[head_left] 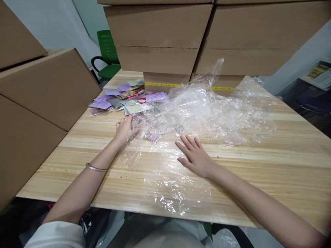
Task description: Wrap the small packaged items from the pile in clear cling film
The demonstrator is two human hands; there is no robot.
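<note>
A large crumpled sheet of clear plastic (pixel 191 106), perhaps a bag, spreads over the wooden table (pixel 258 172). Its flatter end reaches toward the near edge. My left hand (pixel 125 131) is at the left margin of the plastic, fingers bent and closed on it; film partly covers the thumb. Just beyond those fingers lies a heap of small flat packets (pixel 134 108), purple, pale green, silver and red. My right hand (pixel 193 155) rests palm down on the plastic, fingers spread, holding nothing. A small purple piece (pixel 152 137) and a round silvery item (pixel 179 128) show through the film.
Tall cardboard boxes (pixel 160 31) stand along the back of the table, and more boxes (pixel 49 86) flank the left side. Yellow tape (pixel 160 84) crosses a lower box. Behind them is a green chair (pixel 107 48). The table's near edge is close to my body.
</note>
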